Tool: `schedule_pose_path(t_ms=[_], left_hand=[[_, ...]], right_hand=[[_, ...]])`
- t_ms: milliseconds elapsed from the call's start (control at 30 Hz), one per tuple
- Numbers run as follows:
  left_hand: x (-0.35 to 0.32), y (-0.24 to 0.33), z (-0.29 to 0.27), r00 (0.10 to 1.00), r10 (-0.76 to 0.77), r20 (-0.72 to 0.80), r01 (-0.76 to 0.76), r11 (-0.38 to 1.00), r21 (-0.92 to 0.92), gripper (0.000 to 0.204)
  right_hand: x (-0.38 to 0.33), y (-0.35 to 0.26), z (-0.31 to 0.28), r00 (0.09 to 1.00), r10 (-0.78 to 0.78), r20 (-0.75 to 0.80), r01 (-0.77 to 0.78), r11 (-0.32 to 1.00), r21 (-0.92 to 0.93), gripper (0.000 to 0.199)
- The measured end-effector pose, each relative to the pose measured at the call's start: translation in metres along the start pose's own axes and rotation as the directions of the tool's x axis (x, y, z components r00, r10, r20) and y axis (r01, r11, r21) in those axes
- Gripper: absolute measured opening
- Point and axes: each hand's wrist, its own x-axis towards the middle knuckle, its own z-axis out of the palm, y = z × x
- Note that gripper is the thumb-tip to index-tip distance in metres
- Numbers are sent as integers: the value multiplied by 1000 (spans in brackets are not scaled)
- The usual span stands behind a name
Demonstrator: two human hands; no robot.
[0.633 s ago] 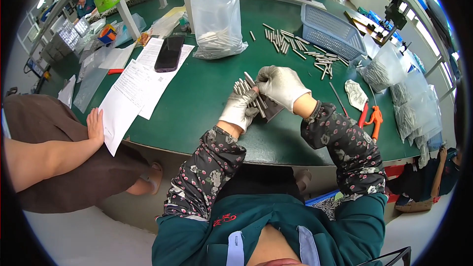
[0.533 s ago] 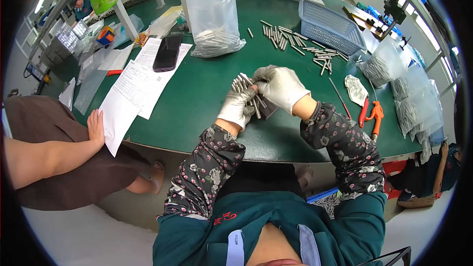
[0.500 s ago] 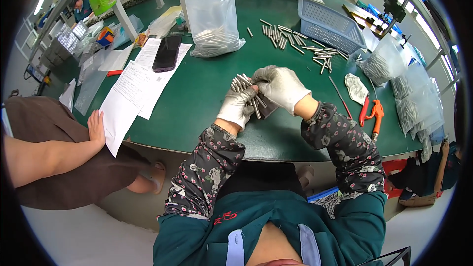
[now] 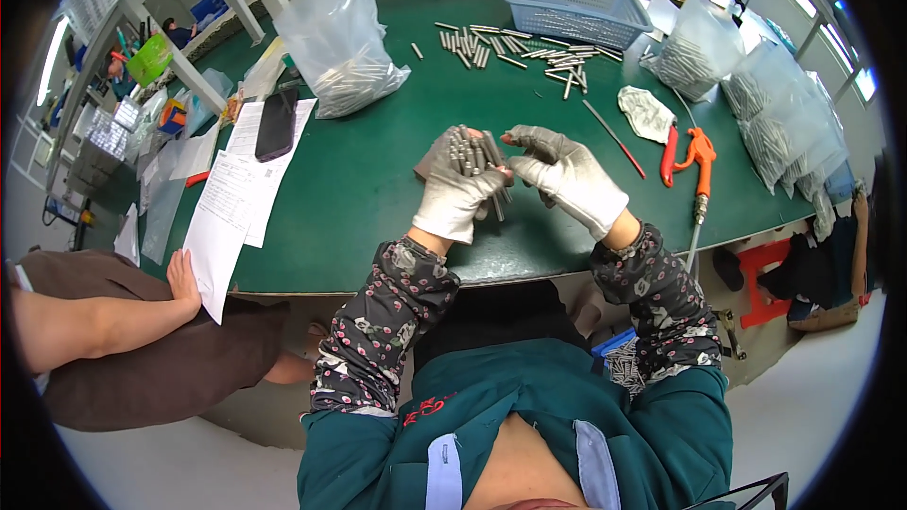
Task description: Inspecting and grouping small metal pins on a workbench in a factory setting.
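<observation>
A bundle of short silver metal pins [image 4: 470, 153] stands in my gloved left hand [image 4: 451, 191], its fingers wrapped round them. Some pins poke out at the side toward my right hand. Just to the right, my gloved right hand [image 4: 567, 179] has its thumb and forefinger apart and the other fingers curled. Its thumb tip comes close to the pins; whether it touches them I cannot tell. Partly hidden behind my left hand is a dark brown block [image 4: 425, 166] on the green table [image 4: 378, 217]. Farther off lie several loose metal pins [image 4: 510, 61].
A blue perforated basket [image 4: 576, 5] stands behind the loose pins. Bags of pins [image 4: 354, 85] stand left and right. A red-handled thin tool [image 4: 614, 139], white cloth [image 4: 646, 113] and orange air gun [image 4: 700, 151] lie right. Papers [image 4: 227, 198], a phone [image 4: 277, 125] and another person's hand [image 4: 184, 279] are left.
My right hand has drawn back from the pin bundle and its thumb and forefinger have parted. My left hand has turned, so the pins stand more upright. The view has shifted.
</observation>
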Motion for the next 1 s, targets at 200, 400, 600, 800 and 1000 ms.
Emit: schedule_pose_path(t_ms=[200, 400, 600, 800, 1000], left_hand=[[8, -44, 36, 983, 72, 169, -93, 989, 116, 39], [7, -61, 24, 977, 58, 204, -135, 913, 385, 39], [4, -52, 34, 966, 68, 248, -184, 856, 483, 38], [8, -52, 31, 989, 78, 128, -98, 982, 160, 35], [8, -51, 31, 986, 112, 124, -149, 925, 350, 38]], right_hand=[[-23, 24, -27, 988, -116, -100, 92, 971, -221, 32], [-34, 44, -21, 983, -85, -162, 62, 988, -141, 28], [-41, 56, -23, 978, -85, -191, 65, 992, -110, 29], [-54, 44, -16, 991, -10, -131, -48, 898, -437, 32], [-52, 31, -3, 997, 67, -29, -66, 653, -755, 21]])
